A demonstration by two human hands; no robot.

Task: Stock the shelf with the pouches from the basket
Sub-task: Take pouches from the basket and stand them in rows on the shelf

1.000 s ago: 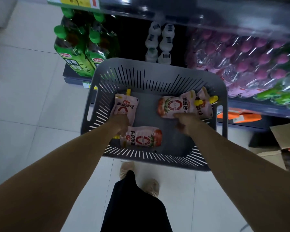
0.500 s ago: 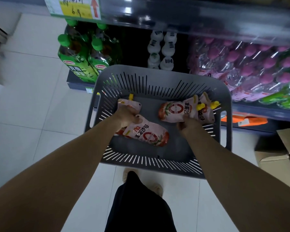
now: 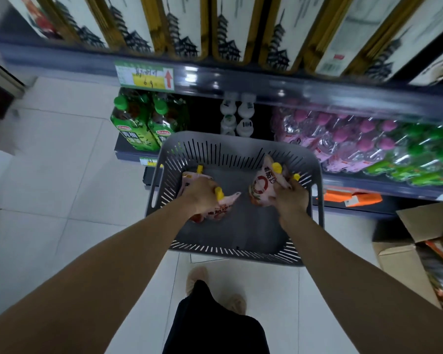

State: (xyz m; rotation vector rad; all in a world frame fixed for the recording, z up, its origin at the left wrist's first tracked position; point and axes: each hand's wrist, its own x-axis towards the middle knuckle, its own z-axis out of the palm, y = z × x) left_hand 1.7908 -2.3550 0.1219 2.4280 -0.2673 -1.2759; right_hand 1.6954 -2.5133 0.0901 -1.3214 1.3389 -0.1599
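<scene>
**Head view: both hands down in the basket, each gripping pouches**

Head camera looks down into a grey slotted basket [image 3: 237,146] on the tiled floor [image 3: 49,175], right in front of a shop shelf [image 3: 266,85]. Both hands are inside the basket, well apart from each other.

At the basket's left side, the left hand [image 3: 202,196] has its fingers curled round a pink pouch [image 3: 223,207]. Its yellow cap [image 3: 219,193] pokes out beside the knuckles. A second pouch [image 3: 192,178] lies in the basket's far left corner, partly under that hand. Whether the hand grips it too cannot be told.

At the basket's right side, the right hand [image 3: 293,198] is clamped on a pair of pouches [image 3: 261,187]. They are tilted up, with their two yellow caps towards the basket's far wall.

Beyond the basket's far left corner stand green bottles [image 3: 136,126]. Straight behind the far wall are small white bottles [image 3: 237,116], and behind the far right corner are wrapped packs of pink-capped bottles [image 3: 343,139]. Higher up past the basket, the shelf edge carries a price tag [image 3: 145,77] under a row of tall boxes [image 3: 230,26] printed with a pagoda.

To the right of the basket lie an orange packet [image 3: 351,198] and an open cardboard box [image 3: 407,254]. On the near side of the basket are the person's shoes [image 3: 197,279] and a black trouser leg [image 3: 215,325].
</scene>
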